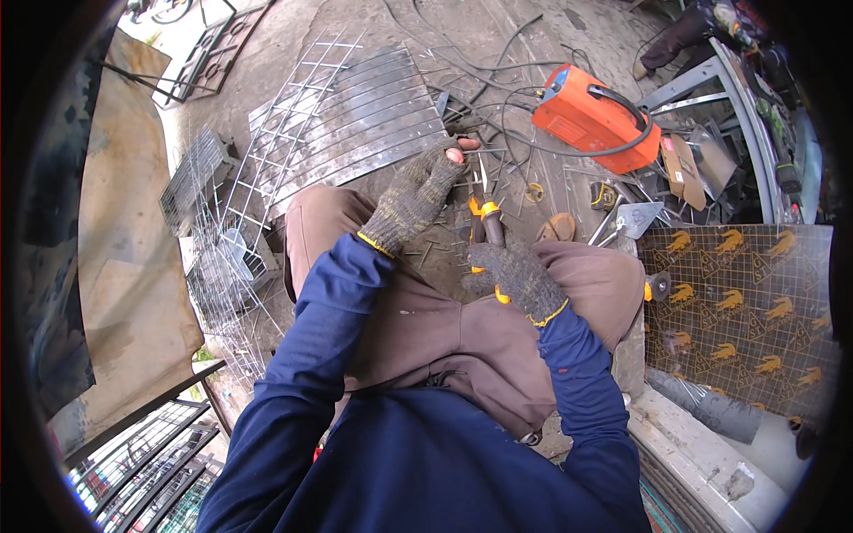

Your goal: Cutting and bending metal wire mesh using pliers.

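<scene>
My left hand (419,191) wears a grey knit fingerless glove. It reaches forward over my knee, its bare fingertips pinching something thin and metallic, too small to identify, beside the plier jaws. My right hand (514,271), in a matching glove, is closed around the orange-and-black handles of a pair of pliers (482,213). The jaws point away from me toward the left fingertips. Both hands work above the concrete floor between my knees, which are in brown trousers.
A panel of metal strips (355,124) and wire mesh (222,258) lie ahead on the left. An orange welding machine (591,115) with black cables sits ahead on the right. A black and yellow patterned board (746,302) is at right. Short wire offcuts litter the floor.
</scene>
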Action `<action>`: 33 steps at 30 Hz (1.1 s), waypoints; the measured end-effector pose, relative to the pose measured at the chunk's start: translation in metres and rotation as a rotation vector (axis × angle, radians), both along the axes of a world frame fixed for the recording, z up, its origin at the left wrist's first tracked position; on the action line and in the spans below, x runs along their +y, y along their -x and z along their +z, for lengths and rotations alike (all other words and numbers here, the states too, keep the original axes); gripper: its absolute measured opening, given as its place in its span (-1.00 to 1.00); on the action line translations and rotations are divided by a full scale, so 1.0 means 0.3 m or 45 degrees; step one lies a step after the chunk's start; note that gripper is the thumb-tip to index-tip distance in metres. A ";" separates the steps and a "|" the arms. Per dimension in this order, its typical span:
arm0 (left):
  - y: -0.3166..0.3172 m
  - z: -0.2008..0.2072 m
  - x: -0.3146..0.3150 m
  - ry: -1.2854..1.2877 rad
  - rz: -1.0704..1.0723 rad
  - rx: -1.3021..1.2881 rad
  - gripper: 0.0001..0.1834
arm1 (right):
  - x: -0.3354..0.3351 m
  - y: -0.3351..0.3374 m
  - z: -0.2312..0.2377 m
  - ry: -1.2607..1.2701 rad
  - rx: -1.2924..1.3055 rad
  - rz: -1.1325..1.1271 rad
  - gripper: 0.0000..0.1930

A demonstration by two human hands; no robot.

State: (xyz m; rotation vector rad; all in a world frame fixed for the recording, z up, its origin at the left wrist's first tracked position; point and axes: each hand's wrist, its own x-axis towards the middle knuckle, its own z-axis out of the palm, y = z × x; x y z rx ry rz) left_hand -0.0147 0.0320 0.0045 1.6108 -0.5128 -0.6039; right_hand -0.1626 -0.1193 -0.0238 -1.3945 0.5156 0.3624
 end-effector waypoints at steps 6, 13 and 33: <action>0.026 0.051 -0.007 0.028 0.013 0.074 -0.39 | -0.001 0.008 -0.009 0.189 -0.139 0.059 -0.64; 0.014 0.011 -0.008 0.043 -0.002 0.108 -0.39 | -0.012 0.000 -0.032 0.286 -0.042 0.224 -0.70; 0.006 0.010 -0.005 0.080 -0.010 -0.078 -0.38 | 0.012 -0.024 0.060 0.044 0.011 -0.005 -0.69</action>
